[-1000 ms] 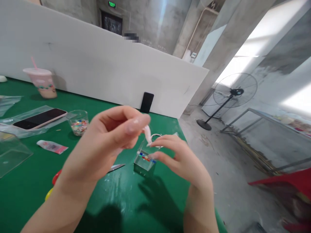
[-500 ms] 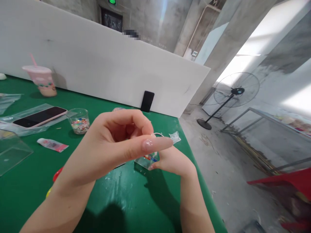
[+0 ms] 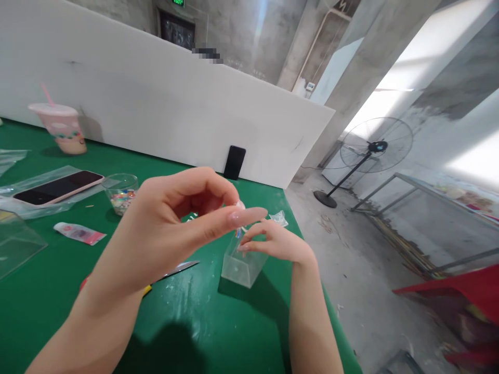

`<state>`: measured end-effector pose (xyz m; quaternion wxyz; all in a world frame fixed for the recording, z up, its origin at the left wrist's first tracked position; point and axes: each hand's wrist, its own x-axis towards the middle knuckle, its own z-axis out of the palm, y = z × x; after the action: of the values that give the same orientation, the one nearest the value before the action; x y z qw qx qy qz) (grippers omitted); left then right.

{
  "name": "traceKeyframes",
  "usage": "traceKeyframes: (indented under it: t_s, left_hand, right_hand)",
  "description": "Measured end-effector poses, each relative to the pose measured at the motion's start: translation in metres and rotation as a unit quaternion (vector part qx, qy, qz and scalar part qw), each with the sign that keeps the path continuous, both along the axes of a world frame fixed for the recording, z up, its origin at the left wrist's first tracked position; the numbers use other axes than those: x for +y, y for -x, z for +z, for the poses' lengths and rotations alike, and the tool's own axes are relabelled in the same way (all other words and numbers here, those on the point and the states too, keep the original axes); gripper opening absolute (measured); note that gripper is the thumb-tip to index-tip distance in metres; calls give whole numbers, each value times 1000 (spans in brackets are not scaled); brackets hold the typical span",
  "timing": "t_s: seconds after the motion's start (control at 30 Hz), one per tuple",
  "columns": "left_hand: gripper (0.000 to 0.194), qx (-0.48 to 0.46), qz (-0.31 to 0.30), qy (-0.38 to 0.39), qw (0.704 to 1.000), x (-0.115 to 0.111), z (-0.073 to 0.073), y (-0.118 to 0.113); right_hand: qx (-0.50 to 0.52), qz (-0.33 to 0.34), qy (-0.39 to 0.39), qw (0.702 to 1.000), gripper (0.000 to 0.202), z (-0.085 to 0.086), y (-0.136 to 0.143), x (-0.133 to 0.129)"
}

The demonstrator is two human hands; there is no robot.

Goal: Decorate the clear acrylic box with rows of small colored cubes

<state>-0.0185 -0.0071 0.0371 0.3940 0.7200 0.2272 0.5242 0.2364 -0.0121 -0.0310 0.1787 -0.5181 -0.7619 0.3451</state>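
Observation:
My left hand (image 3: 187, 223) is raised in the middle of the view, thumb and index finger pinched together; what lies between them is mostly hidden. To its right and farther off, my right hand (image 3: 275, 241) has its fingertips together beside a few small coloured beads (image 3: 238, 233), over a clear plastic box (image 3: 239, 267). Whether the right fingers grip the beads or a thread is too small to tell. Partly behind my left wrist lie scissors, their blades (image 3: 182, 268) showing on the green table (image 3: 218, 332).
A clear cup of beads (image 3: 121, 195), a pink-and-white tube (image 3: 80, 233), a phone (image 3: 58, 188) and a pink drink cup (image 3: 62, 130) stand or lie at left. A black phone (image 3: 234, 162) leans on the white board (image 3: 163, 104). A small plastic bag (image 3: 279, 218) lies near the right edge.
My right hand has shifted up and left and its fingers now show more. The clear box is more exposed. My left hand has moved slightly left and up, uncovering the scissor blades.

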Motion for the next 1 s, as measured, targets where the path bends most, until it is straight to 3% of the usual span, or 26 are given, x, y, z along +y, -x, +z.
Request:
traceKeyframes:
  t_s: [0.07,0.17,0.23,0.33,0.47,0.6,0.73,0.83,1.0]
  left_hand:
    - [18,47,53,-116,991,5,-3,4]
    - [19,120,43,-205,970,6,-9,8]
    - [20,158,18,-219,963,1,-14,6]
    - [22,180,34,-223,958,-9,-18,1]
    - [29,177,40,-218,959,-17,-14,-3]
    - [33,175,42,-220,959,-21,-10,-5]
    - [33,186,36,-219,957,-24,-12,-6]
    - [34,185,31,-224,956,-25,-13,-7]
    - [37,189,24,-222,956,-23,-18,-7]
  right_hand:
    - [71,8,-19,997,23,6,-7,-5]
    - [158,-3,-71,985,31,15,-11,-19]
    - [199,-21,-118,973,32,20,-8,-29]
    - [248,-51,-188,949,37,24,5,-43]
    - [290,-77,-275,914,36,27,26,-54]
    - [211,-96,-423,876,44,31,40,-61]
    - [132,-109,-510,843,42,32,44,-66]
    - [111,-115,-541,825,39,31,43,-65]
    - [87,-107,-551,823,36,29,44,-67]
